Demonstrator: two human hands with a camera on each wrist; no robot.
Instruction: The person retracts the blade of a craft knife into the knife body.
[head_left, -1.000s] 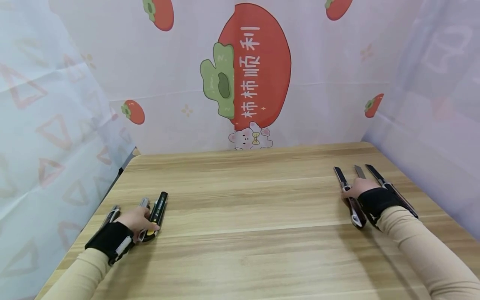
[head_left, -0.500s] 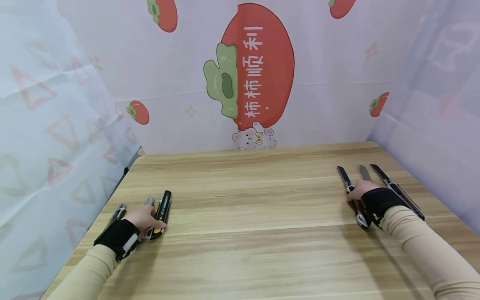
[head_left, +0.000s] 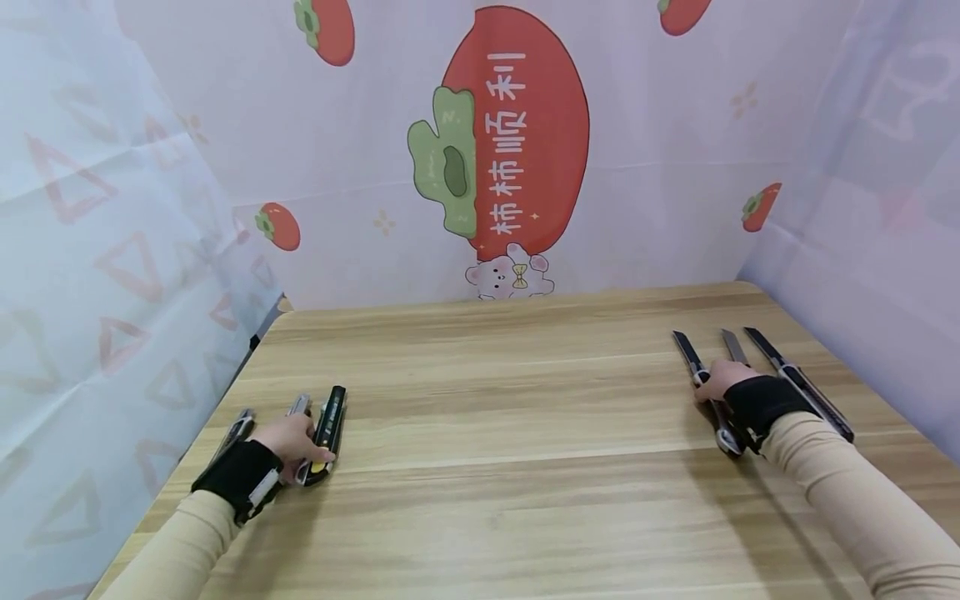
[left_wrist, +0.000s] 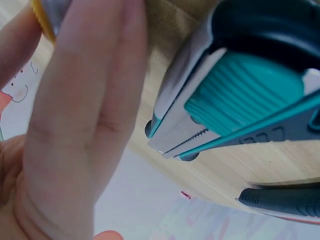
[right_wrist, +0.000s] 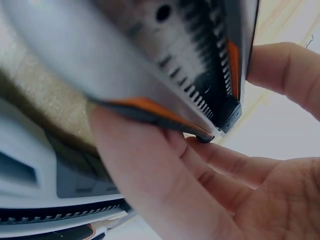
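I see a pale wood-grain table point(head_left: 487, 517). Along its left side lie three utility knives point(head_left: 328, 427); along its right, three long-bladed knives point(head_left: 799, 382), though I can't tell whether all rest flat.

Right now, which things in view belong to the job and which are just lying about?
Likely in the job:
Black-and-yellow cutter in the left hand
Inner right cutter in the right hand

Apparently lying by:
Teal-slider cutter
Middle right cutter
Far-left cutter
Far-right cutter
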